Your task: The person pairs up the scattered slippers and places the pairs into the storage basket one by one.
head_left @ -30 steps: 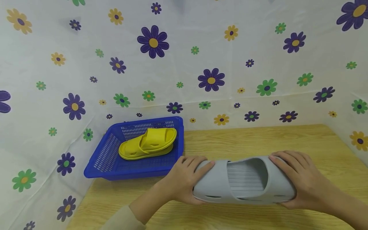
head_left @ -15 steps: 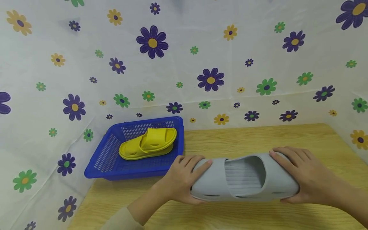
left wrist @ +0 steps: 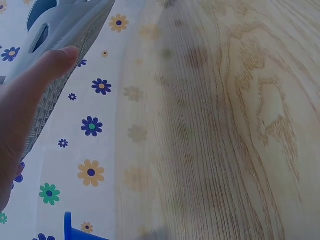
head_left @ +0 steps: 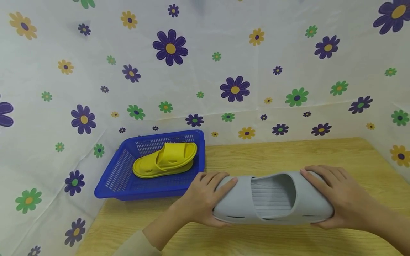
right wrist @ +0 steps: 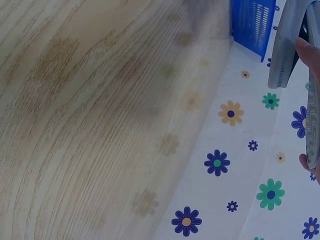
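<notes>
A pair of grey slippers (head_left: 272, 215), laid together with toes pointing outward, is held level above the table. My left hand (head_left: 205, 201) grips the left toe end, thumb across its top. At the other toe end my right hand (head_left: 342, 199) has a similar hold. Close up in the left wrist view, the thumb (left wrist: 35, 90) lies along the side of a slipper (left wrist: 75, 30) with a textured sole. In the right wrist view, a gap shows between one grey slipper (right wrist: 287, 50) and the other, with the right thumb (right wrist: 310, 52) at it.
On the left of the wooden table (head_left: 272, 156) stands a blue plastic basket (head_left: 141, 193) with perforated sides. Yellow slippers (head_left: 173, 156) lie stacked inside it. A white flower-print sheet (head_left: 205, 71) covers the walls behind and at both sides.
Over the last second the hands have drifted slightly apart and up, so the toe ends of the grey slippers sit a little farther apart. Both hands keep their hold.
</notes>
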The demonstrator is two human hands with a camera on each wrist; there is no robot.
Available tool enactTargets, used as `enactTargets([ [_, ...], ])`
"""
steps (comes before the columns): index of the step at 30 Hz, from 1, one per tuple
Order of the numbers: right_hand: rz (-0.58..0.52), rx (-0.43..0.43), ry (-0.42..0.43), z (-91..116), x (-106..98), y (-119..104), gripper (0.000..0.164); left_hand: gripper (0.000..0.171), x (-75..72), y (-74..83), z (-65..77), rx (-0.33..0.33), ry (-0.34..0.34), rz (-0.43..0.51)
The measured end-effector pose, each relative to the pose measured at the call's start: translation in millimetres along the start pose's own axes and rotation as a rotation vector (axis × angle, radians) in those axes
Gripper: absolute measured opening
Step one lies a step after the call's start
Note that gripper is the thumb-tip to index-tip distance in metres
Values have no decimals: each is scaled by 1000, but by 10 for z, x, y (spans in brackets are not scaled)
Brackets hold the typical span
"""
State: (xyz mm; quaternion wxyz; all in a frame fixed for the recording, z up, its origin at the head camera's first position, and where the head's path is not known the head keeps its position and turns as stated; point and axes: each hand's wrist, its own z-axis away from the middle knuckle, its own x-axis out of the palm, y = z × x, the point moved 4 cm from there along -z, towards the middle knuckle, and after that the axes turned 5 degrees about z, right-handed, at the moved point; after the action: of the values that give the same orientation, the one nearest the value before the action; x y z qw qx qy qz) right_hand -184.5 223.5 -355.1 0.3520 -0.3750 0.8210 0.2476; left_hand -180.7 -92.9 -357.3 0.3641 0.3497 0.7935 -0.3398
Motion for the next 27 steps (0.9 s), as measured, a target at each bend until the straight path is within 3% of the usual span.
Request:
enactTargets([
  [16,-51,-7,68,-56,58,-56,97,101,-15,28,-69,18,10,-39],
  [27,-56,15,36,-73,80,-122,96,100,-12,46,-55,28,38,-24],
])
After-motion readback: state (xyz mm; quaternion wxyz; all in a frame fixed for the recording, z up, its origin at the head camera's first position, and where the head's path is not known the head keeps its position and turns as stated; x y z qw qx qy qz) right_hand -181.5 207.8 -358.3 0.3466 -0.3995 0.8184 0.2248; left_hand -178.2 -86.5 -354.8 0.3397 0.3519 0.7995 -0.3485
